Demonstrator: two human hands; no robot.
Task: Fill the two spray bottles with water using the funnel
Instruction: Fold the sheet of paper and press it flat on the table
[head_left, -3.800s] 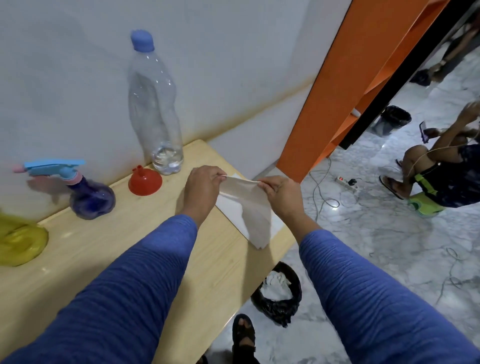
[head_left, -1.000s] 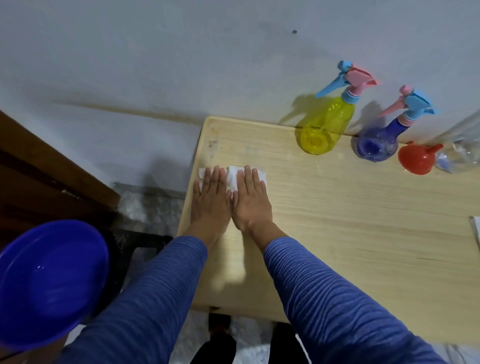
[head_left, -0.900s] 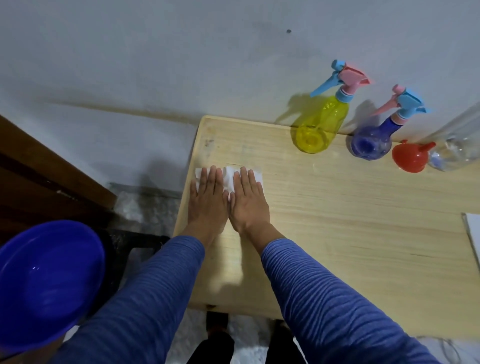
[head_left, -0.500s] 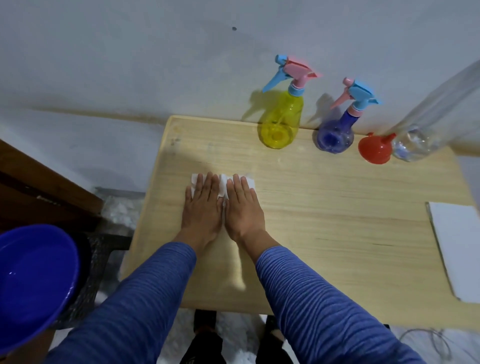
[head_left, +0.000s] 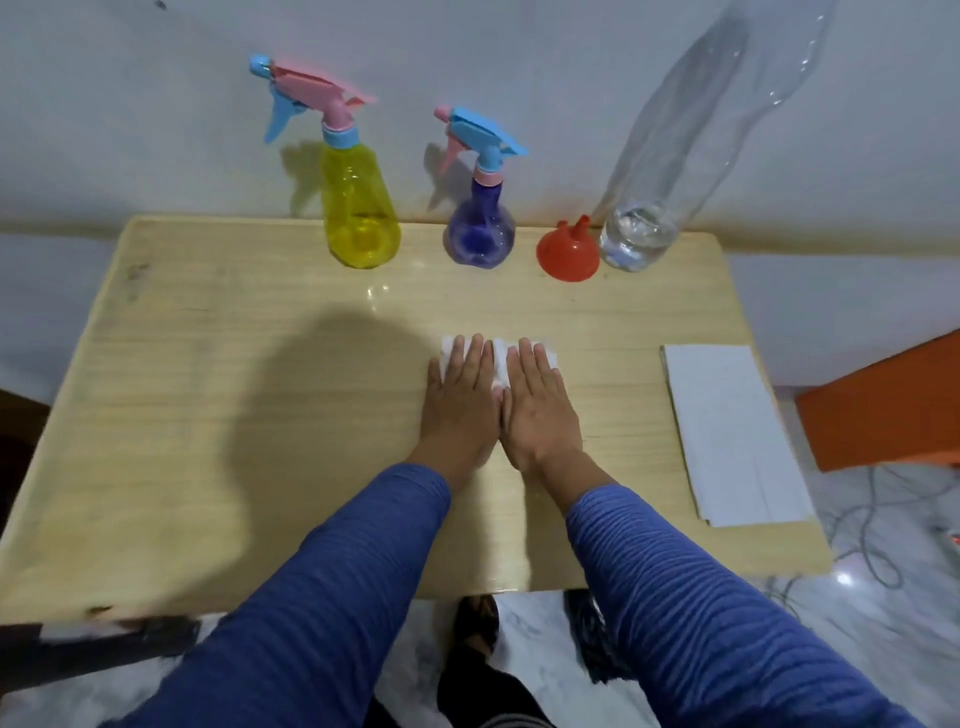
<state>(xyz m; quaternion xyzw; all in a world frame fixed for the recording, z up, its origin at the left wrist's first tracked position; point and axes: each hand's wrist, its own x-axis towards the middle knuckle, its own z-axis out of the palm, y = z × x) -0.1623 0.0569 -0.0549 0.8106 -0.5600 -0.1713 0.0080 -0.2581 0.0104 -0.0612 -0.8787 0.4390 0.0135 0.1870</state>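
Head view: both hands, left (head_left: 460, 397) and right (head_left: 540, 400), flat on white tissue (head_left: 500, 358); red funnel (head_left: 568, 253) beyond, nearer right hand.

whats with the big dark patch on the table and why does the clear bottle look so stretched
Head view: the dark patch left of the left hand on the light wooden table looks like a soft shadow, probably the wearer's, from light behind; the tall clear plastic bottle leans and smears towards the top corner from wide-angle distortion; a small glare spot sits before the yellow spray bottle.
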